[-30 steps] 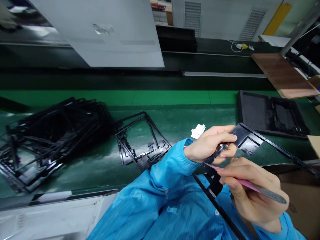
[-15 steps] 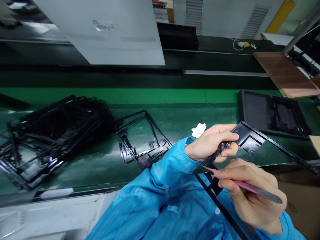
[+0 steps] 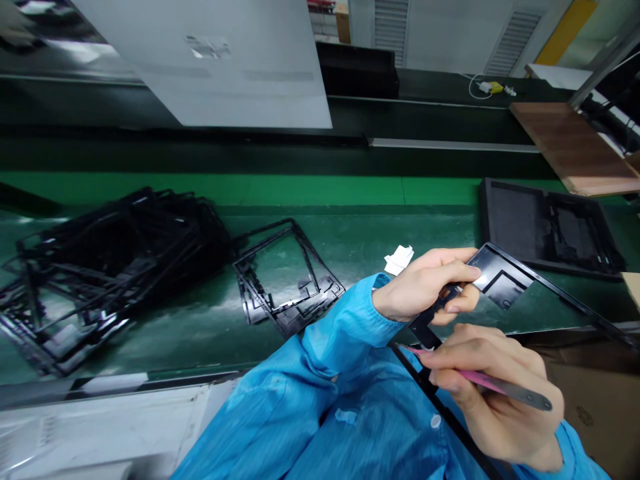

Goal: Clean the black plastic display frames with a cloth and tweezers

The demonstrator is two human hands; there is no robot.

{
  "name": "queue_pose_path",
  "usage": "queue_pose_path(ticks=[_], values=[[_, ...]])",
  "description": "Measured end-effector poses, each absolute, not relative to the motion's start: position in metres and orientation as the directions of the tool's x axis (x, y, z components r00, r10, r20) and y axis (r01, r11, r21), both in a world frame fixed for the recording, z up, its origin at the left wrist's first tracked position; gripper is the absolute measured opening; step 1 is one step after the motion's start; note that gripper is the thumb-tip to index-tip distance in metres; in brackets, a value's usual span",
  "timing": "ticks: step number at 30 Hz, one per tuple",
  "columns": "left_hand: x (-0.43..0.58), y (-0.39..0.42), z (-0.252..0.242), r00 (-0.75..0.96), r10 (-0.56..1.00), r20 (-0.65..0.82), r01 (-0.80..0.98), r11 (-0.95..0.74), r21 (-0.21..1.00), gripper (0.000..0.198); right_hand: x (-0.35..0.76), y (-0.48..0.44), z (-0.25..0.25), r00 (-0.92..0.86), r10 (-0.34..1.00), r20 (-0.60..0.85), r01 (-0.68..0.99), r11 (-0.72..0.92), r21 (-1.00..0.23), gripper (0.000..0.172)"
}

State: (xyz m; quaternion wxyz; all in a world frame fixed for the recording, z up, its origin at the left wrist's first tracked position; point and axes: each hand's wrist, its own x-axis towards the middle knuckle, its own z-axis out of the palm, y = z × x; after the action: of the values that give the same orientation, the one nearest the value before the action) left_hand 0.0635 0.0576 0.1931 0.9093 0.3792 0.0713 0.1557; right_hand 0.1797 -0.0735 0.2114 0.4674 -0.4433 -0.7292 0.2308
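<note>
My left hand (image 3: 430,287) is closed on the corner of a thin black plastic frame (image 3: 505,280), thumb on top and fingers under it, holding it up over the front edge of the green belt (image 3: 350,247). Just below, my right hand (image 3: 495,393) pinches pink-handled tweezers (image 3: 480,382). Their tip points left at the frame's lower bar. Both of my arms are in blue sleeves (image 3: 325,393).
A heap of black frames (image 3: 100,267) lies at the left of the belt, with two more frames (image 3: 287,280) beside it. A scrap of white paper (image 3: 399,259) lies near my left hand. A black tray (image 3: 547,230) sits at the right. A brown cardboard box (image 3: 600,393) stands low right.
My right hand with the tweezers has slid a little left and down along the frame. The left hand keeps its grip on the frame's corner.
</note>
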Motion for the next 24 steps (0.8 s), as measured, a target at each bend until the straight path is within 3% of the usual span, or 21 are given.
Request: queue_pose_path(ticks=[10,14,18,24], values=[[0.064,0.053,0.193,0.948,0.320,0.008,-0.236,0.685,0.689,0.037,0.183,-0.085,0.210,-0.110,0.881,0.460,0.486,0.452,-0.748,0.014],[0.062,0.051,0.196,0.948,0.319,0.008,-0.243,0.708,0.663,0.038,0.181,-0.085,0.209,-0.156,0.867,0.473,0.424,0.491,-0.761,0.009],[0.060,0.051,0.200,0.954,0.298,-0.031,-0.213,0.746,0.631,0.042,0.184,-0.084,0.209,-0.142,0.846,0.514,0.379,0.527,-0.761,0.014],[0.059,0.052,0.204,0.948,0.315,-0.046,-0.217,0.746,0.630,0.044,0.208,-0.077,0.210,-0.351,0.802,0.483,0.343,0.590,-0.730,0.017]])
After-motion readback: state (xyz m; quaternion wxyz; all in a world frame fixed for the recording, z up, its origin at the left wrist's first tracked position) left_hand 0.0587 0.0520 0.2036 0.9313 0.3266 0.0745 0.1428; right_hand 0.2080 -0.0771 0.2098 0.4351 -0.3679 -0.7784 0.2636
